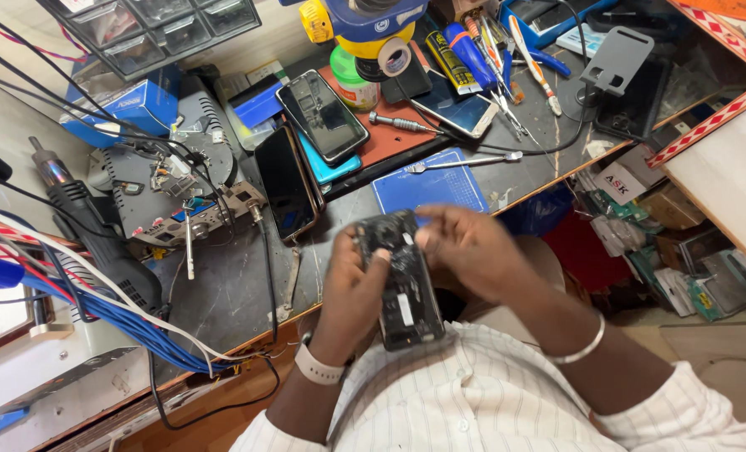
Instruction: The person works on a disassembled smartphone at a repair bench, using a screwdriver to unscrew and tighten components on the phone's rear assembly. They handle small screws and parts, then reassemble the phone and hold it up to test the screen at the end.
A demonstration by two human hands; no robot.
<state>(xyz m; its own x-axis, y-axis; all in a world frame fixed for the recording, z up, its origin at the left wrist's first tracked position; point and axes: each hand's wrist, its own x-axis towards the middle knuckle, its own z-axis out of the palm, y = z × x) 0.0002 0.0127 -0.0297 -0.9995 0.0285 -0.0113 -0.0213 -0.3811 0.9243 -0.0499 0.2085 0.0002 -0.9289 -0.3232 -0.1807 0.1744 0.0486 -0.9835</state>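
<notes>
low in the frame, both hands, left (pixel 352 289) and right (pixel 465 251), are clamping an opened black phone (pixel 400 280) just off the desk (pixel 239 285) edge.

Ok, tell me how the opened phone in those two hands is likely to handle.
The opened phone looks like a stiff, flat slab, so it probably won't flex. Its back is off and the dark innards show, so it is likely fragile there. The left hand and right hand grip its edges, which suggests it is light.
</notes>
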